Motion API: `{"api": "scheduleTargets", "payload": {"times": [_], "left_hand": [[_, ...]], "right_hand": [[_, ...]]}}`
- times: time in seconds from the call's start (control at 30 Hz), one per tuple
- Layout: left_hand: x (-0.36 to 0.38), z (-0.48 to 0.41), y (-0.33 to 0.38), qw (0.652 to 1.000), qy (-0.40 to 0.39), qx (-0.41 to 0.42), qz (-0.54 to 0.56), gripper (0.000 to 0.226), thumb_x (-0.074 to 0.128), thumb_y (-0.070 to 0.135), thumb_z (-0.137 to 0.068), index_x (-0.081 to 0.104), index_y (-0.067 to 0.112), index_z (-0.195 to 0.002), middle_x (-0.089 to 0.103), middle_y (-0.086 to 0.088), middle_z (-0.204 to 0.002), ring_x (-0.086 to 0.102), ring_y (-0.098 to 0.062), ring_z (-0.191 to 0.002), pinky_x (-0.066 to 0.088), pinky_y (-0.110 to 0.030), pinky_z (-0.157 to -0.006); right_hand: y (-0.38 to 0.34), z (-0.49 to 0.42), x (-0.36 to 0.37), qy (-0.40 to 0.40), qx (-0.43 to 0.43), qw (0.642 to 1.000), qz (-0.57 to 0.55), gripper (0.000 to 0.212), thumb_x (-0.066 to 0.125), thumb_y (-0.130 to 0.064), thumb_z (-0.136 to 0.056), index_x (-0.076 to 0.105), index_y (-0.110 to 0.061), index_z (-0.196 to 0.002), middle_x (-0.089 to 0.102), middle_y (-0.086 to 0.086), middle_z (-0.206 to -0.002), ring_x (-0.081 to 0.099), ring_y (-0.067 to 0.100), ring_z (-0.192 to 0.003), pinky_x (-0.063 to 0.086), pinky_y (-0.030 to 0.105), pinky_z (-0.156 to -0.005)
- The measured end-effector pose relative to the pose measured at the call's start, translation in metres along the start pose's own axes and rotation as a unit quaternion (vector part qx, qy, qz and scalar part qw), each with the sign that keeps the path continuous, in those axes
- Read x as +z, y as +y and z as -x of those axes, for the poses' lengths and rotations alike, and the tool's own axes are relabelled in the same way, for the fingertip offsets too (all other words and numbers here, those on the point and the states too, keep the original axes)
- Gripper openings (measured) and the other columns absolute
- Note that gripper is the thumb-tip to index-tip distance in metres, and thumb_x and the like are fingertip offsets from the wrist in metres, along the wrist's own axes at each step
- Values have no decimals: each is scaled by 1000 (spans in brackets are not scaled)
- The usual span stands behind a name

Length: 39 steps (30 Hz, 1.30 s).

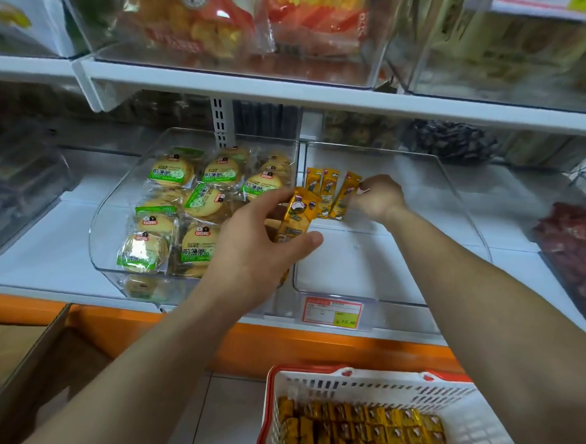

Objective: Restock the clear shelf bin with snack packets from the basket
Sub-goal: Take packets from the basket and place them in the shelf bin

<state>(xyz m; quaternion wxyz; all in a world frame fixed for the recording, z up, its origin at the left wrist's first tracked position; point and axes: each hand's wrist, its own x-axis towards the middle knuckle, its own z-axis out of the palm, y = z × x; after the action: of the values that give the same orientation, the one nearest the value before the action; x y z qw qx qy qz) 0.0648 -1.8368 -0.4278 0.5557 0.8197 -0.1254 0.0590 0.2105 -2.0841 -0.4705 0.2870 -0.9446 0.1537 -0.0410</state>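
Risk first. The standing packets at the back of the clear shelf bin are on end and seem to lean only on one another. We judge that a nudge as fingers let go could topple the row. The right hand pinches the top edge of the rightmost packet between curled fingertips. The left hand is wrapped round a held packet, thumb below and fingers over the top. There may be more gold foil under it, but we cannot tell how many. This hand sits over the wall between our bin and the biscuit bin, so a slip could drop stock among the green-labelled biscuits. The foil looks slick, which makes that likelier. The packets are slim, oblong and glossy gold-yellow, with a cartoon print and a dark patch. Most of them lie in packed rows in the white, red-rimmed basket below the shelf, and the bin floor is mostly bare.
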Motion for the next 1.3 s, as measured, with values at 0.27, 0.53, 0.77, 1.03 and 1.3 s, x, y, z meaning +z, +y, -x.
{"api": "scheduleTargets", "payload": {"times": [0.27,0.53,0.77,1.03,1.3], "left_hand": [[5,10,7,1000,-3,-18,-16,66,80,39,-84,52,31,-144,64,18,-106,66,4,-83,52,-5,-62],[3,5,4,999,8,-21,-24,64,81,40,-83,54,31,-141,65,20,-98,66,3,-81,56,-16,-68],[4,6,2,1000,4,-17,-22,67,83,38,-82,53,30,-142,62,22,-96,61,14,-83,51,-5,-57],[9,10,6,999,-13,-40,-6,62,88,37,-76,57,35,-131,65,14,-107,65,7,-75,50,-10,-53],[19,19,17,998,-52,-27,23,41,90,32,-73,63,37,-103,65,19,-96,61,12,-78,46,-5,-60]], "right_hand": [[1,21,-11,-55,18,987,-152,62,74,-20,-83,50,-9,-139,64,11,-127,61,29,-115,51,33,-92],[-13,16,1,-10,-40,994,-100,29,71,-18,-80,58,-25,-105,63,-3,-98,60,18,-93,47,26,-79],[-11,11,-2,-8,-46,995,-89,40,73,-26,-82,59,-24,-119,59,-4,-103,55,16,-92,40,22,-72],[-8,75,-34,77,-77,980,-166,23,69,-14,-84,66,-16,-107,67,2,-100,62,15,-93,45,21,-75],[-21,192,-62,-193,-124,880,-415,23,58,-30,-98,70,-33,-118,70,5,-114,72,20,-89,58,30,-71]]}}
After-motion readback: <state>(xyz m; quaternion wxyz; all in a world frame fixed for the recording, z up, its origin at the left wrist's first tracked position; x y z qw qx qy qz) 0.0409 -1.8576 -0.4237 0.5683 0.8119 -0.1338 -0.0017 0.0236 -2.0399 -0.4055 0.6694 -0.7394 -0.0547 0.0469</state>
